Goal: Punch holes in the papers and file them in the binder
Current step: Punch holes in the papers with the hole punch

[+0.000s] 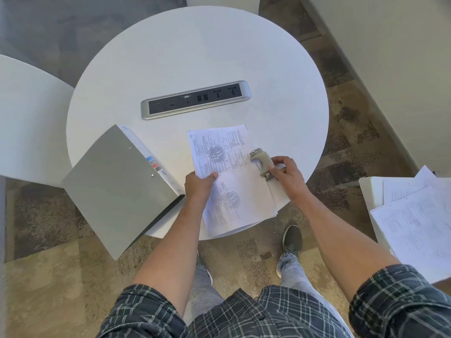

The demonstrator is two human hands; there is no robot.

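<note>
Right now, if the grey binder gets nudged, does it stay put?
Probably tips: the binder overhangs the table edge at its near corner. It looks stiff, its cover flat and unbowed. Likely slides easily on that smooth white top.

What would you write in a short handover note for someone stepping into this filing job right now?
Left hand: pinching the left edge of the printed papers.
Right hand: on the hole punch, set at the papers' right edge.
Binder: closed, on the round table, left of the papers, overhanging the edge.
More sheets lie off to the right.
Done: papers lined up in the punch.
Left: punch, open binder, file.
</note>
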